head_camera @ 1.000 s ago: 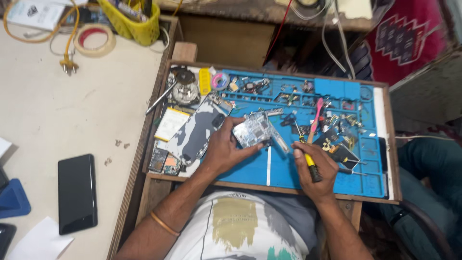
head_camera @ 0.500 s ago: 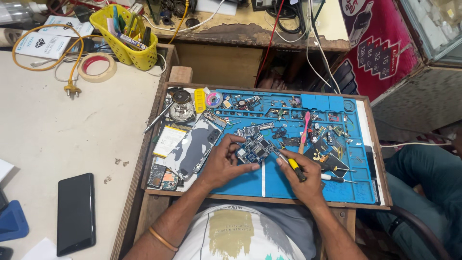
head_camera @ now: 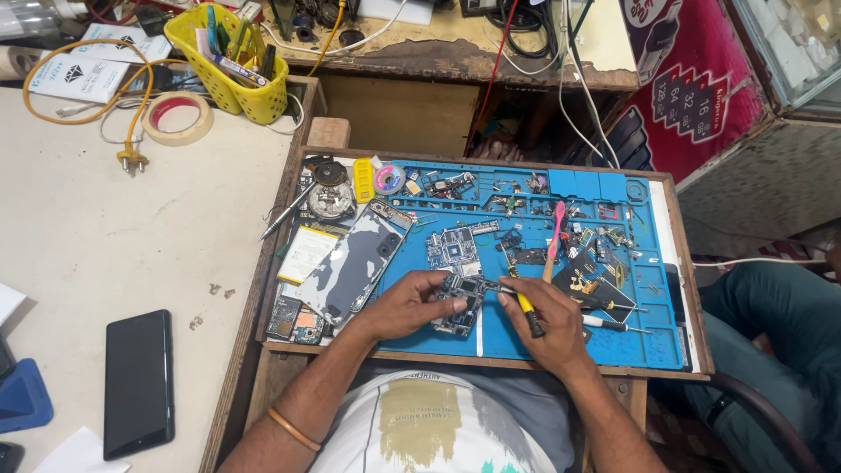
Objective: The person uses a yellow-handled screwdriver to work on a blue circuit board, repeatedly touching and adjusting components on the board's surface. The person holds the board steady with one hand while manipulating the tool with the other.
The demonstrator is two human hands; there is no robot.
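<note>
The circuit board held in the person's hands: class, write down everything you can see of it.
The circuit board is small, dark and flat, studded with tiny silver and dark components. It is held low over the blue work mat, near its front edge. The left hand grips its left side with the fingers. The right hand brings a yellow-handled screwdriver to its right end.

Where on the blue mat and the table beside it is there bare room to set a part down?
The table is bare between the tape roll and black phone. The mat has a free strip along its near right edge, past the screwdrivers. It is crowded across the mat's far half and around the left hand, right hand and circuit board.
</note>
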